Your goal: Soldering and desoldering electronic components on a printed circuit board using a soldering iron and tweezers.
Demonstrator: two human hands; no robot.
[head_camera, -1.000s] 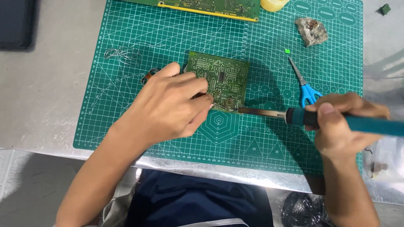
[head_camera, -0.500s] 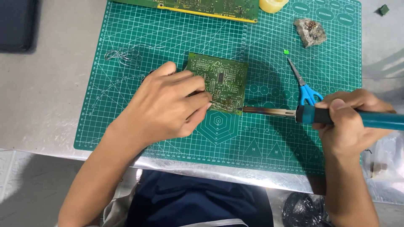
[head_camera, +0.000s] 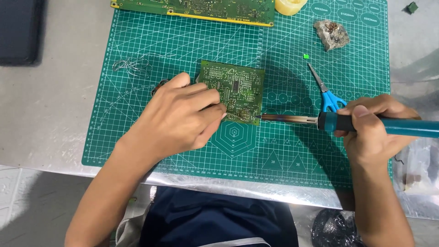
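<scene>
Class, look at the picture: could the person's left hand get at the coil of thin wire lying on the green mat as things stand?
Probably yes. The left hand rests on the small circuit board, and the wire coil lies just beyond it on bare mat, with nothing between.

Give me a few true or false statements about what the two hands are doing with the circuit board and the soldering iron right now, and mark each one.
1. The right hand grips a teal-handled soldering iron. True.
2. The iron's tip meets the small green circuit board at its top edge. False: at its lower right corner.
3. The left hand rests on the board's left side. True.
4. The blue-handled scissors lie on the board. False: on the green cutting mat, right of the board.
</scene>
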